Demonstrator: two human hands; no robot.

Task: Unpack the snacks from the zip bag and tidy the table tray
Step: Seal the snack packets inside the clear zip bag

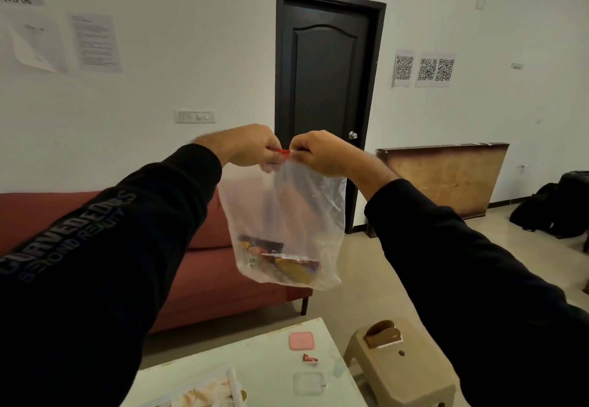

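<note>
We are holding the zip bag (pixel 283 215) up in the air above the table (pixel 274 362), left hand (pixel 251 147) and right hand (pixel 318 151) both pinching its red zip strip (pixel 283 151). The film is looking thin, limp and slippery, with the snacks (pixel 280 260) sagging lightly at the bottom, so we are judging the stiffer strip the best hold

Open air surrounds the bag (pixel 283 215); table (pixel 274 362) well below.

Living room: red sofa (pixel 207 266), low table (pixel 280 371), door (pixel 328 88)

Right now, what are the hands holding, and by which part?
Both hands hold the clear zip bag by its top edge: the left hand and right hand pinch it at the red zip strip. The snacks lie at its bottom.
</note>
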